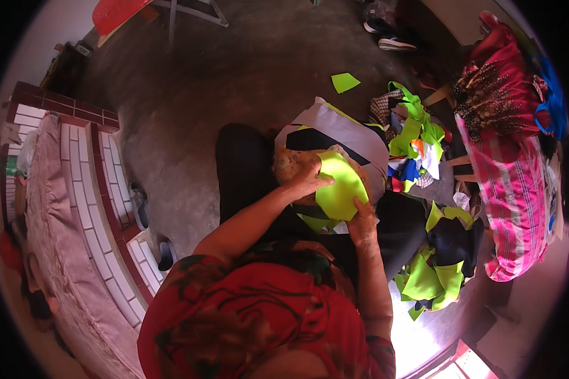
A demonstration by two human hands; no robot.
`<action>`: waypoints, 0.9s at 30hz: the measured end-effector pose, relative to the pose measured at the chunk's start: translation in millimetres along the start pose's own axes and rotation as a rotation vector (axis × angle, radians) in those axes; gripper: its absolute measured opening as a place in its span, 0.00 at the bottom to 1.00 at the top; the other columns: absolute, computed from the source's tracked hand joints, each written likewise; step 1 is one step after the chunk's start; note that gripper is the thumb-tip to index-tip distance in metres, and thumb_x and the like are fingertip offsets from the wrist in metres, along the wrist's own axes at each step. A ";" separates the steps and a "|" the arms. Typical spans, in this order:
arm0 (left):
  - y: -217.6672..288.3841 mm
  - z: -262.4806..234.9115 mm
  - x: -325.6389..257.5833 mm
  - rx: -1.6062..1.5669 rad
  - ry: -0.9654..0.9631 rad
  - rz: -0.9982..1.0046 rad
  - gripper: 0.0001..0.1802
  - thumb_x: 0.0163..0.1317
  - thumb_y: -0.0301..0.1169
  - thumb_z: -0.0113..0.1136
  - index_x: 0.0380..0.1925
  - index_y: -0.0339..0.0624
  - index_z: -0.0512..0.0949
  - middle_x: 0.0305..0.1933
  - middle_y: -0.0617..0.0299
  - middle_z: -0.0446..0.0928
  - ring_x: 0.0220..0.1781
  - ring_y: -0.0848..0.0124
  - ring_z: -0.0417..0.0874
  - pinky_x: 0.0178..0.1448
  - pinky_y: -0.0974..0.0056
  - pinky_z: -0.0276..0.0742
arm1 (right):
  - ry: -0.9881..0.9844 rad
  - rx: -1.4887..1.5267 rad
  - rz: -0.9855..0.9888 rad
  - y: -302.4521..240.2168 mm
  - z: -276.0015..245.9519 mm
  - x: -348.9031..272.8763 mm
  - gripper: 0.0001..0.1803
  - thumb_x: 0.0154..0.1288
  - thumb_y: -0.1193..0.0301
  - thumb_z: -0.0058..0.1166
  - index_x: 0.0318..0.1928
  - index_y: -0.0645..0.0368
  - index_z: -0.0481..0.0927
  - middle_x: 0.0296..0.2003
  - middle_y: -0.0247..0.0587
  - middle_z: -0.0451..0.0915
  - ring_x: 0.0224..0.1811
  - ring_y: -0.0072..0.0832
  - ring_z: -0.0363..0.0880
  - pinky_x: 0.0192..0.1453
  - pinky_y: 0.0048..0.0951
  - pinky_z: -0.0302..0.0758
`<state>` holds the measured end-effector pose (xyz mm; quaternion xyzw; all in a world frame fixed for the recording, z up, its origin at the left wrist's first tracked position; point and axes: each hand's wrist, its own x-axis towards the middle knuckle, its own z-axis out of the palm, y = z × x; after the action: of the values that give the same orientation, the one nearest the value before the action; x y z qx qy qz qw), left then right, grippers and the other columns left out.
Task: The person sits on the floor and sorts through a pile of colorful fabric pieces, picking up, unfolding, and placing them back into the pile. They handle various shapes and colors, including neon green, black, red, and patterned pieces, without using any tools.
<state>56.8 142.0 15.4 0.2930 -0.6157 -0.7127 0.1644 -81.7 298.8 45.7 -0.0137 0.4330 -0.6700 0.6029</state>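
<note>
A bright yellow-green fabric piece [340, 186] is held out over my lap between both hands. My left hand [308, 178] grips its left edge, thumb lying on top. At the lower right edge, my right hand [362, 221] pinches the same piece. Beneath it lies a patterned brownish cloth or pad [291, 163], mostly covered, whose kind I cannot make out. Beyond that, a pale grey cloth [360, 136] with black and yellow-green parts spreads across my knees. Another yellow-green scrap [316, 222] shows below the piece, partly hidden.
Mixed fabric scraps [417, 136] are heaped right of my knees; a second pile of yellow-green and black pieces [433, 278] lies nearer. One loose scrap [345, 82] is on the floor ahead. Pink checked cloth [506, 189] drapes at far right. A white-tiled ledge [85, 183] runs along the left.
</note>
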 end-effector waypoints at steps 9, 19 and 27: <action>-4.5 -77.1 41.3 0.638 0.473 -0.154 0.27 0.49 0.33 0.67 0.52 0.44 0.73 0.46 0.46 0.79 0.50 0.51 0.80 0.52 0.54 0.75 | 0.130 -0.135 0.039 -6.9 7.9 -7.9 0.32 0.69 0.69 0.48 0.70 0.56 0.52 0.51 0.53 0.77 0.47 0.34 0.80 0.49 0.32 0.78; -25.1 -76.7 45.2 0.575 0.630 -0.096 0.38 0.48 0.25 0.67 0.63 0.52 0.67 0.55 0.52 0.77 0.56 0.58 0.79 0.60 0.61 0.74 | 0.104 -0.136 0.028 -5.0 0.4 -10.3 0.33 0.68 0.69 0.49 0.70 0.58 0.53 0.47 0.52 0.79 0.42 0.31 0.81 0.46 0.29 0.78; -23.0 -78.9 45.1 0.574 0.621 -0.129 0.39 0.48 0.27 0.67 0.63 0.56 0.67 0.53 0.49 0.78 0.55 0.56 0.80 0.57 0.58 0.75 | 0.091 -0.115 0.032 -5.3 -2.3 -8.9 0.31 0.69 0.70 0.48 0.69 0.60 0.54 0.47 0.54 0.79 0.41 0.31 0.82 0.46 0.30 0.79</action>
<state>73.7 57.9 -22.2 0.5654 -0.6908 -0.3992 0.2089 -84.7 306.8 52.0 -0.0109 0.4981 -0.6340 0.5914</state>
